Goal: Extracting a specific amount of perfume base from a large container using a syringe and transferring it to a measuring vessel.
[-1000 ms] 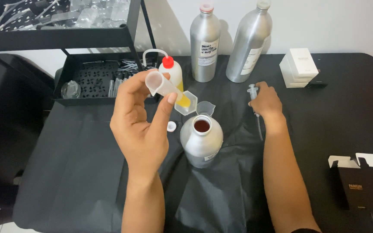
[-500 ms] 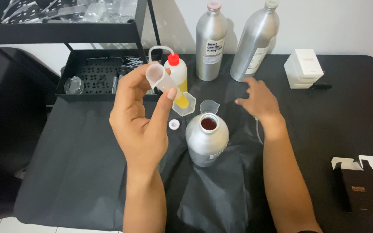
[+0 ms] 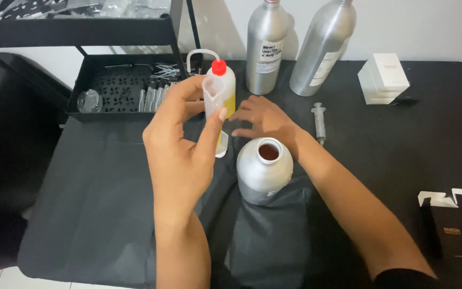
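Since the earlier picture the right hand (image 3: 263, 122) has left the syringe (image 3: 319, 122) and crossed leftward over the black table (image 3: 434, 134); it now hovers behind the open metal bottle (image 3: 264, 170), fingers spread and loose, holding nothing, the fingertips reaching toward the squeeze bottle (image 3: 221, 88); whether they touch anything below, I cannot tell, since the hand hides what lies under it; the syringe lies alone on the cloth, just right of that hand, its tip pointing toward the near edge. The left hand (image 3: 180, 144) is raised in front of the camera, thumb and fingers pinched around a small clear plastic cup (image 3: 213, 96), which is held upright before the squeeze bottle with the red cap and yellow liquid; the cup covers part of that bottle in this view, and a bit of another clear container shows below the thumb. The open metal bottle stands near the middle of the table, just right of the left wrist, its mouth uncapped and dark reddish liquid visible inside. Two tall metal bottles (image 3: 266, 45) stand at the back by the wall; a stack of white boxes (image 3: 383, 77) sits to their right; a black tray (image 3: 118, 88) with small glass vials sits at the left under a shelf; dark cartons (image 3: 458, 225) lie at the right edge.
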